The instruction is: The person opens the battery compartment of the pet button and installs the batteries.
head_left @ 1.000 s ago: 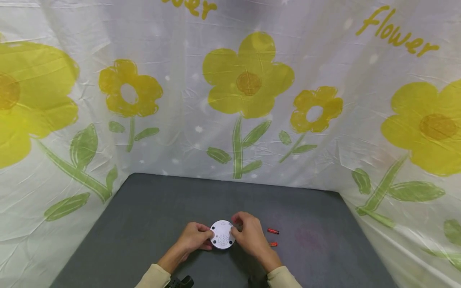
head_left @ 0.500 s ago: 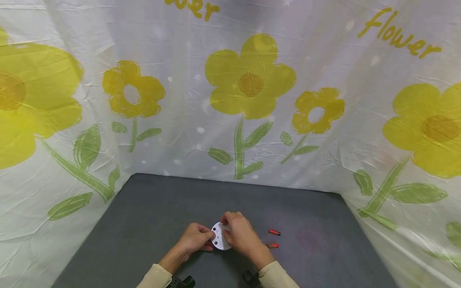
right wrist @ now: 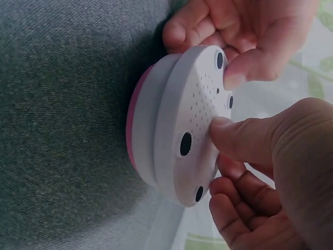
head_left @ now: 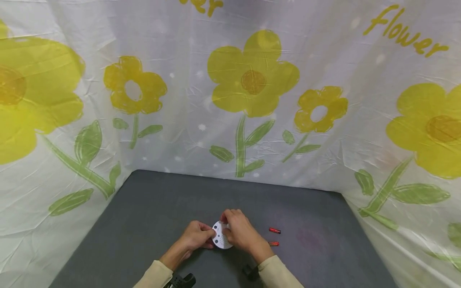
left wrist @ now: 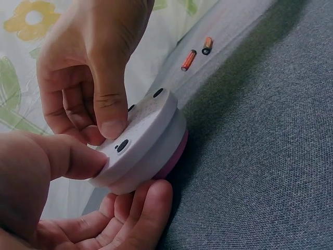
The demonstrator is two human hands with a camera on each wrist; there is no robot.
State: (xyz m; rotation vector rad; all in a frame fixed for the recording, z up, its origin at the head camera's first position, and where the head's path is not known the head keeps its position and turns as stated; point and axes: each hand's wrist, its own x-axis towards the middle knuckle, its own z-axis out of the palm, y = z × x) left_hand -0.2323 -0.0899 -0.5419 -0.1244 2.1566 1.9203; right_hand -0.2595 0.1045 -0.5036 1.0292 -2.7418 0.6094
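Note:
A round white device [head_left: 219, 241] lies face-down between my hands, its flat side up, with small speaker-like holes and black round feet [right wrist: 186, 144]. In the right wrist view its lower rim [right wrist: 134, 120] is pink. My left hand [head_left: 196, 237] pinches the device's left edge, thumb on top and fingers beneath. Over its right part bends my right hand [head_left: 240, 233], which covers that side in the head view. The right thumb [right wrist: 242, 136] presses on the flat face, and the right fingers [right wrist: 244, 195] curl at the far edge.
Two red batteries, one farther back [head_left: 275, 231] and one nearer [head_left: 274, 243], lie on the dark grey table [head_left: 162, 200] to the right of my right hand. A white curtain [head_left: 180, 120] with yellow flowers hangs around the table's back and sides.
My right hand has moved left from the device's right edge onto its flat face, and stays there since half a second ago. The left hand keeps its pinch.

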